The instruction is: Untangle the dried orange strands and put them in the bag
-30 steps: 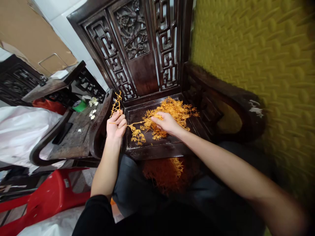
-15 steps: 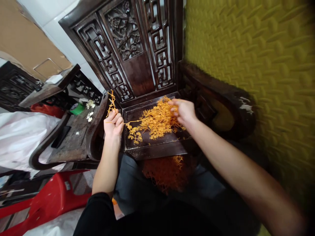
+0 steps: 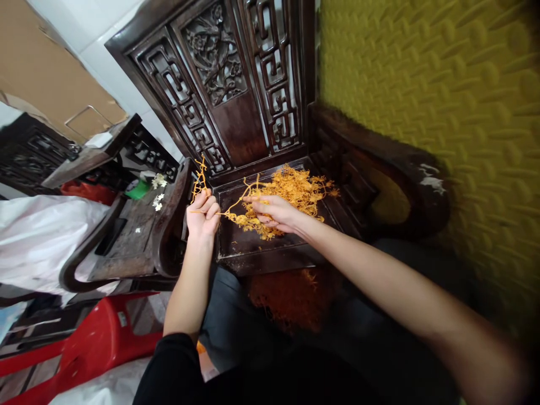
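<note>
My left hand [image 3: 203, 214] is closed around a thin orange branching sprig [image 3: 200, 181], likely plastic. Its bare twigs rise above the fist, and a stem runs out to the right. My right hand [image 3: 276, 212] reaches in from the right with fingers pinched together on orange strands at the near left side of a heap. That heap of orange sprigs [image 3: 301, 188] lies tangled on the dark wooden chair seat [image 3: 253, 260], partly hidden behind my right hand. Small flower-like tips show between the two hands.
A carved chair back [image 3: 238, 126] stands behind the seat, with a curved armrest [image 3: 422, 169] beside a yellow textured surface [image 3: 422, 73]. More orange sprigs [image 3: 291, 298] lie in shadow below the seat. On the left are a second wooden chair, a red plastic stool [image 3: 93, 337] and white sacking [image 3: 46, 236].
My right hand has moved left from the far right of the heap to its left part, close to my left hand. My left hand still grips the sprig; the view has shifted slightly.
</note>
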Motion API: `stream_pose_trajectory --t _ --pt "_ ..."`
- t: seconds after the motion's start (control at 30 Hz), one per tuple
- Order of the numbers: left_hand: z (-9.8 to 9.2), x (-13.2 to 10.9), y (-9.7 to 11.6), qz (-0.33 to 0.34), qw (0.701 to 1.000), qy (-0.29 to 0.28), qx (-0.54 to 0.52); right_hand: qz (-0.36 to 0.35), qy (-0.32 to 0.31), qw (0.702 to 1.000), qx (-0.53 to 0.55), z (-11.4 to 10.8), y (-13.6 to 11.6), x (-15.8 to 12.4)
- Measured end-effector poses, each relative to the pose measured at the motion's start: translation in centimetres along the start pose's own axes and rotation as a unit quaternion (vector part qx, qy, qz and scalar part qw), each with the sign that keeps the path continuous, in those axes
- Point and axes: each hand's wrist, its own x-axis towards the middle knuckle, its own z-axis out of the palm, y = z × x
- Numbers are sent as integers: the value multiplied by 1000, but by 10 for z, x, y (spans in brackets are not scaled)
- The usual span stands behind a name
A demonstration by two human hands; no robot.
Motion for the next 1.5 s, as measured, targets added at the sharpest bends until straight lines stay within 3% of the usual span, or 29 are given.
stream_pose_trajectory --t 0.07,0.17,0.23,0.3,0.37,0.47,0.53,0.6,0.67,0.73,0.8,0.9,0.97,1.03,1.13,1.2,1.3,1.5 --pt "0 1 -1 1 1000 -1 1 -7 -34 999 1 1 -6 -4" --pt "0 1 0 6 1000 0 1 -31 -36 998 -45 1 -12 -10" --pt "-1 1 1 15 1000 4 -6 -59 -12 991 -123 0 -15 -12" --pt "-2 1 3 24 1000 13 -14 -102 23 961 -257 -3 -18 -12" --pt "-3 2 6 41 999 18 -13 -158 50 893 -418 -8 -21 -13" --pt "-8 5 13 82 996 27 2 -201 63 767 -606 -19 -28 -15" --pt "-12 5 24 111 993 41 8 -174 92 694 -693 -32 -34 -18" --pt "-16 5 38 154 987 53 2 -106 171 622 -757 -50 -43 -21" --pt "-20 2 50 204 977 54 -14 -48 254 583 -770 -65 -52 -25" --pt "-20 -1 51 216 975 48 -20 -63 290 618 -728 -68 -59 -26" --pt "-17 -2 38 173 984 34 -25 -144 272 693 -652 -53 -59 -27" --pt "-7 -2 6 66 996 6 -54 -223 161 788 -551 -9 -41 -29" --pt "1 -3 -12 9 998 2 -69 -189 70 822 -534 17 -22 -31" --pt "6 -6 -22 -27 998 11 -61 -158 26 819 -550 30 -6 -32" --pt "11 -11 -28 -58 998 -9 2 -184 14 816 -549 28 3 -31" --pt "11 -15 -29 -74 992 -55 87 -218 39 828 -515 21 -2 -31" --pt "8 -18 -35 -90 959 -110 243 -233 78 830 -500 13 -15 -33" --pt "-1 -16 -48 -29 906 -115 406 -228 123 805 -534 11 -16 -36"
